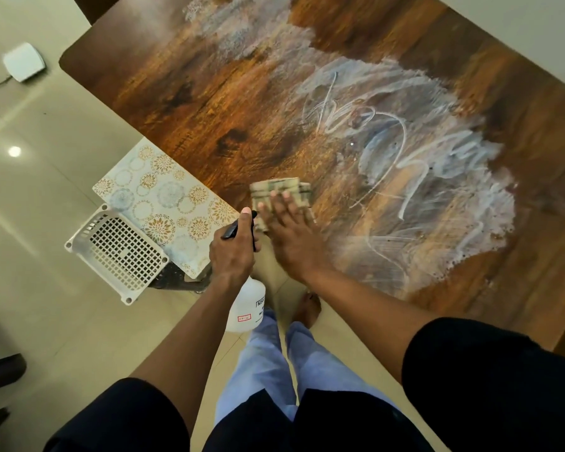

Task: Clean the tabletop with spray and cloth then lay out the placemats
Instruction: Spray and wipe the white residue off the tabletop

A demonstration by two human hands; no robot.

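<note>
Wooden tabletop (209,93) bears white foam smears (437,164) and folded cloth (278,187).

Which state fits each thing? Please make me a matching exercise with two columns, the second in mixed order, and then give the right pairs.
Things:
1. spray bottle
2. cloth
3. placemats
4. basket

States:
A. white, with a grid of holes, beside the table
B. folded, pressed flat on the tabletop under the right hand
C. held in the left hand
D. flower pattern, lying at the table's edge

Pairs: 1-C, 2-B, 3-D, 4-A
</note>
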